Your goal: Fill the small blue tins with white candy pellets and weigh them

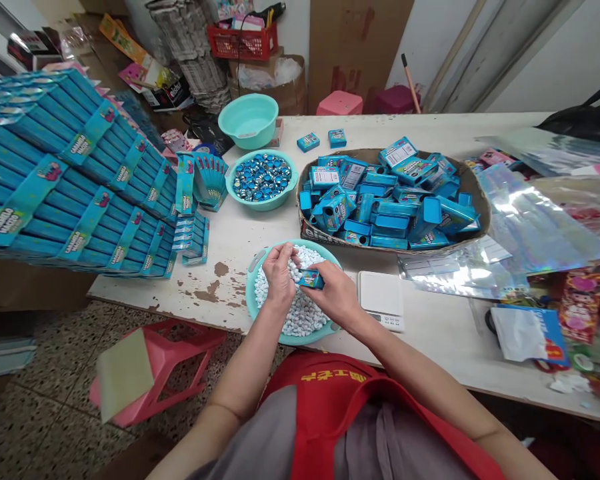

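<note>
Over a turquoise basin (253, 293) full of small white pellets (305, 320), both my hands work close together. My right hand (336, 293) grips a small blue tin (311, 279), which lies on its side with one end toward my left hand. The fingers of my left hand (279, 272) are curled around some white pellets at that end of the tin. Just right of the basin is a white digital scale (381, 295). Behind it, a cut-down cardboard box (330, 240) holds many similar blue tins (395, 207).
Another basin (294, 183) holds shiny round blue and silver pieces (263, 177). An upturned-rim turquoise basin (249, 120) stands behind it. Stacked blue display boxes (80, 180) rise at left. Two tins (308, 141) sit at the back. Plastic sheets (535, 220) cover the right side. A pink stool (165, 373) stands below.
</note>
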